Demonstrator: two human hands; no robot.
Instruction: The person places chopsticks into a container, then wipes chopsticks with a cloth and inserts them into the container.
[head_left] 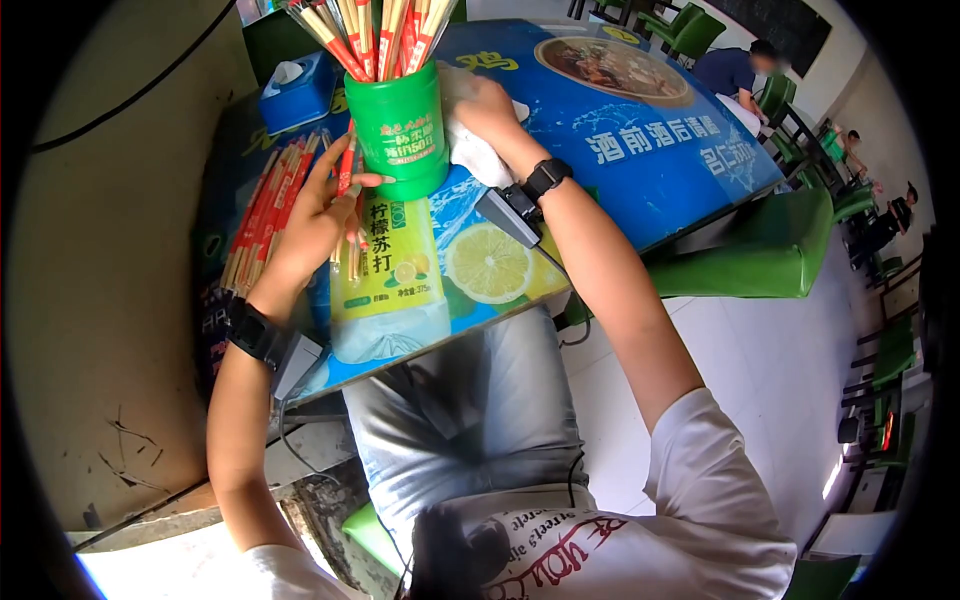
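Note:
A green plastic holder (398, 135) stands upright on the table, filled with paper-wrapped chopsticks (375, 40) in red and white. My left hand (320, 215) is at its left side, fingers closed around some wrapped chopsticks (347, 168); their lower ends show beneath the hand. Beside this hand, more wrapped chopsticks (268, 205) lie in a pile on the table. My right hand (487, 112) grips a white cloth (478, 158) just right of the holder. Its fingertips are partly hidden, and I cannot tell whether the cloth touches the holder.
A blue tissue box (298, 92) sits behind the pile, near the wall (120, 250). The tabletop (640, 190) carries printed pictures, including a lemon slice. A green chair (750, 255) stands at the table's right edge. Other people (735, 75) are farther back among chairs.

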